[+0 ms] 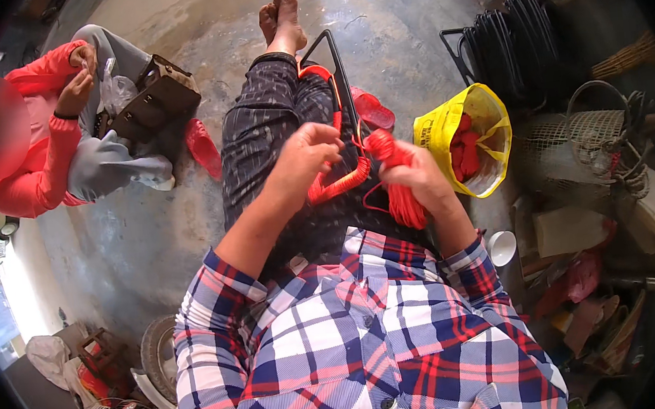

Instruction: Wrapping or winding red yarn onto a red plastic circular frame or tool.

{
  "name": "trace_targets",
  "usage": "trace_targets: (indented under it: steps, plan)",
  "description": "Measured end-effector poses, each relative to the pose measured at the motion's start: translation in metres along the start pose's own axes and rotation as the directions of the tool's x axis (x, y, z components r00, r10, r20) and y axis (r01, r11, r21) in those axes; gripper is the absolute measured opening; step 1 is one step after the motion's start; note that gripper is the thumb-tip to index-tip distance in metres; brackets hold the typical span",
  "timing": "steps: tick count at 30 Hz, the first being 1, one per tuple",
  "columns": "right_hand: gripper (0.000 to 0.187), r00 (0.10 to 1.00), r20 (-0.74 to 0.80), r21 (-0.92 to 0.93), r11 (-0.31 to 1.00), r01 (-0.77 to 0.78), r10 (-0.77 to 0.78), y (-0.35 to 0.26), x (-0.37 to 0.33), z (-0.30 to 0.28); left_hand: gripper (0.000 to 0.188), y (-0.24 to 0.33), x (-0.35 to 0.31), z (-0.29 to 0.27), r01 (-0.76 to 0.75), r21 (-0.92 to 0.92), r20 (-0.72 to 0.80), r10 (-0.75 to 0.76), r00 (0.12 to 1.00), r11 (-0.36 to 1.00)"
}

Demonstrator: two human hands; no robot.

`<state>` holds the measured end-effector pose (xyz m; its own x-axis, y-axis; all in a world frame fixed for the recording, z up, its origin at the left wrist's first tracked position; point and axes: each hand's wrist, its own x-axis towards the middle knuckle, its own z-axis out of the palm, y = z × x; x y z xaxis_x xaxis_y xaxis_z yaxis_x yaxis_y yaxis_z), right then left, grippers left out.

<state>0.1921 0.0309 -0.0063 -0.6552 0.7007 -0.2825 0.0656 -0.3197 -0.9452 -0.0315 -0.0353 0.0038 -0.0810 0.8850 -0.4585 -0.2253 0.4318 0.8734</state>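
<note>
A black metal frame (341, 71) lies across my lap, with red-orange cord (345, 183) wound closely along its near bar and part of its sides. My right hand (416, 175) is closed around a hank of red cord (404, 207), whose top end sticks up above the fingers. A thin strand runs between the hank and the frame. My left hand (307, 162) hovers over the frame's left side, fingers loosely bent and apart, with nothing visible in them. Its thumb is hidden.
To my right stands a yellow bag (432, 137) with red bundles inside, near stacked black frames (512, 48) and a white cup (502, 248). A wire basket (587, 139) is farther right. Another person in a red top (42, 144) sits at left beside a brown bag (151, 99). Red clogs (203, 149) lie on the floor.
</note>
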Motion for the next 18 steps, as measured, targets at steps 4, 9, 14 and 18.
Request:
trace_targets:
  steps: [4,9,14,18]
  plan:
    - [0.028,0.999,-0.04,0.038,0.999,-0.014,0.016,-0.024,-0.012,-0.008,0.038,-0.006,-0.003,0.02,0.145,-0.26,0.178,-0.101,0.979,0.955]
    - [0.014,0.99,-0.103,0.048,0.993,0.104,-0.098,-0.039,-0.055,-0.038,0.035,-0.001,0.007,0.016,0.298,-0.398,0.346,-0.159,0.925,0.868]
    - [0.012,0.967,-0.252,0.099,0.993,0.063,-0.036,-0.024,-0.082,-0.067,0.032,0.006,-0.005,0.017,0.281,-0.418,0.247,-0.19,0.95,0.864]
    - [0.029,0.883,-0.468,0.1,0.994,0.052,0.001,-0.018,-0.049,-0.052,0.028,0.005,-0.011,0.006,-0.124,-0.044,-0.044,0.122,0.992,0.991]
